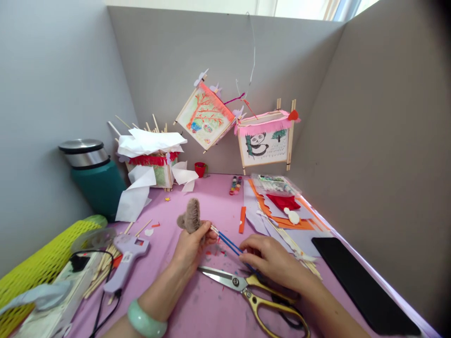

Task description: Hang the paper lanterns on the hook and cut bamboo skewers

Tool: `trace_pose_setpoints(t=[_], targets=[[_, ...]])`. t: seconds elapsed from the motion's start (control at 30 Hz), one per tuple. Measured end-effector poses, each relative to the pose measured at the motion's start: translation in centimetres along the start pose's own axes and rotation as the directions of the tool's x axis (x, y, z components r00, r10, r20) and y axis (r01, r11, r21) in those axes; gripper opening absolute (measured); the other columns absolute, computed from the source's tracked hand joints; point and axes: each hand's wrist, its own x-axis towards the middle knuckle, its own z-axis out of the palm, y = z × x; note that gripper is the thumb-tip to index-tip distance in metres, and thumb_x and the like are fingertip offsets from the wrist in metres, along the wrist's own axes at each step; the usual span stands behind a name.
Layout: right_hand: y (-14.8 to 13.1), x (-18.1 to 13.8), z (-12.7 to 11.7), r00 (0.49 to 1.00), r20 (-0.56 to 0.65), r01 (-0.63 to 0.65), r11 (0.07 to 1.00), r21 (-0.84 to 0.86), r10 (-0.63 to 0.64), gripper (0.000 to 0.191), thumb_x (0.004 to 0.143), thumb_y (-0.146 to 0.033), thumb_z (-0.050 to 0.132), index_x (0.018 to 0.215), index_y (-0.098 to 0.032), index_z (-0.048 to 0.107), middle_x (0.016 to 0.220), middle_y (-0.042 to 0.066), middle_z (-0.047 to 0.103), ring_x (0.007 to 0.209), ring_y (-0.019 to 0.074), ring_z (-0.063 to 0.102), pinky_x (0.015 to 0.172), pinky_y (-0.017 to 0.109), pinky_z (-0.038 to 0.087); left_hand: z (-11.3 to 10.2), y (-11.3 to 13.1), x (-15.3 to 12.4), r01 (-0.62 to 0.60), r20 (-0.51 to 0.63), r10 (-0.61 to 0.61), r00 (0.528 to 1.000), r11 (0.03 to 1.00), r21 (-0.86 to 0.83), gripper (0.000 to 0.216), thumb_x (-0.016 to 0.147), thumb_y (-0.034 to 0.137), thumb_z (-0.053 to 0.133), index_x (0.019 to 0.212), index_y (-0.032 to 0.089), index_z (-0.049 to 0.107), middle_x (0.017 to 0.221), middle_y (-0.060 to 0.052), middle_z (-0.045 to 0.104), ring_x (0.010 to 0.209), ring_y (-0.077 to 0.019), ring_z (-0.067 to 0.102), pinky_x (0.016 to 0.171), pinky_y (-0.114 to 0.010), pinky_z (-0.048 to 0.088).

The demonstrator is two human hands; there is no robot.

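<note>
My left hand (pixel 192 249) is closed around a fuzzy grey-brown piece (pixel 192 216) that looks like bent chenille stem. It sticks up above the thumb, with a small rounded lobe at its left. My right hand (pixel 269 258) pinches two thin blue rods (pixel 229 241) with pale ends. Those pale ends reach the fingertips of my left hand; whether they are gripped there I cannot tell. Below both hands lie large scissors (pixel 236 281) with yellow handles, blades slightly apart. A lilac glue gun (pixel 128 258) rests left of my left forearm.
On the purple table (pixel 186 305) are a teal bottle (pixel 97 183), a power strip (pixel 52 300) and yellow netting (pixel 38 253) at left. A black phone-like slab (pixel 359 286) and coloured paper (pixel 252 211) lie right. Paper lanterns (pixel 266 143) hang behind; another (pixel 158 171) stands at back left.
</note>
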Motion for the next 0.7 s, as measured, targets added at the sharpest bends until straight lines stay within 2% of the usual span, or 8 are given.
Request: trace_pose_setpoints(t=[0.17, 0.3, 0.43, 0.53, 0.6, 0.7], targets=[[-0.9, 0.5, 1.1, 1.0, -0.019, -0.013, 0.994, -0.105, 0.011, 0.022, 0.081, -0.035, 0.056, 0.068, -0.018, 0.061, 0.07, 0.0, 0.059, 0.064, 0.0109, 0.051, 0.058, 0.021, 0.031, 0.0, 0.1, -0.2, -0.06, 0.017, 0.06, 0.998, 0.998, -0.005, 0.023, 0.065, 0.028, 0.073, 0.074, 0.01, 0.061, 0.057, -0.002, 0.063, 0.053, -0.0096, 0.059, 0.056, -0.02, 0.05], [-1.6, 0.8, 0.3, 0.999, -0.02, -0.035, 0.99, -0.137, 0.032, 0.026, 0.081, -0.039, 0.055, 0.067, -0.017, 0.06, 0.069, 0.0, 0.06, 0.065, 0.0117, 0.051, 0.058, 0.021, 0.03, 0.2, 0.7, -0.4, -0.123, -0.012, 0.123, 0.992, 0.992, -0.028, 0.023, 0.063, 0.028, 0.073, 0.072, 0.011, 0.06, 0.056, 0.0, 0.061, 0.054, -0.0095, 0.057, 0.055, -0.02, 0.047], [-2.8, 1.4, -0.6, 0.991, 0.09, -0.088, 0.991, -0.101, 0.097, 0.023, 0.081, -0.038, 0.052, 0.072, -0.019, 0.062, 0.064, -0.001, 0.058, 0.06, 0.0108, 0.05, 0.052, 0.02, 0.028, 0.2, 0.9, -0.4, -0.135, -0.033, 0.134, 0.99, 0.99, -0.04, 0.022, 0.064, 0.029, 0.072, 0.071, 0.012, 0.059, 0.056, 0.0, 0.061, 0.054, -0.01, 0.056, 0.055, -0.021, 0.047], [-3.5, 2.5, -0.9, 0.983, 0.16, -0.059, 0.98, -0.192, 0.091, 0.022, 0.081, -0.032, 0.051, 0.068, -0.018, 0.062, 0.061, -0.001, 0.058, 0.057, 0.0105, 0.048, 0.051, 0.021, 0.026, 0.4, 0.6, -0.4, -0.113, -0.048, 0.11, 0.993, 0.993, -0.043, 0.023, 0.064, 0.03, 0.072, 0.07, 0.013, 0.059, 0.053, 0.001, 0.06, 0.053, -0.0114, 0.057, 0.056, -0.023, 0.047], [-3.4, 3.2, -1.3, 0.985, 0.154, -0.025, 0.959, -0.283, 0.071, 0.019, 0.079, -0.028, 0.052, 0.067, -0.017, 0.063, 0.064, 0.001, 0.061, 0.058, 0.0113, 0.048, 0.052, 0.022, 0.026, 0.4, 0.5, -0.4, -0.11, -0.09, 0.108, 0.99, 0.994, -0.017, 0.022, 0.064, 0.03, 0.071, 0.072, 0.013, 0.059, 0.057, -0.001, 0.062, 0.053, -0.012, 0.057, 0.057, -0.024, 0.049], [-2.5, 4.1, -2.5, 0.995, 0.081, -0.027, 0.935, -0.353, 0.059, 0.018, 0.078, -0.026, 0.053, 0.068, -0.017, 0.065, 0.069, 0.004, 0.064, 0.062, 0.0135, 0.051, 0.054, 0.023, 0.027, 0.5, 0.5, -0.3, -0.12, -0.187, 0.122, 0.975, 0.993, 0.021, 0.026, 0.067, 0.031, 0.068, 0.083, 0.013, 0.059, 0.072, -0.003, 0.066, 0.051, -0.0114, 0.058, 0.056, -0.026, 0.05]])
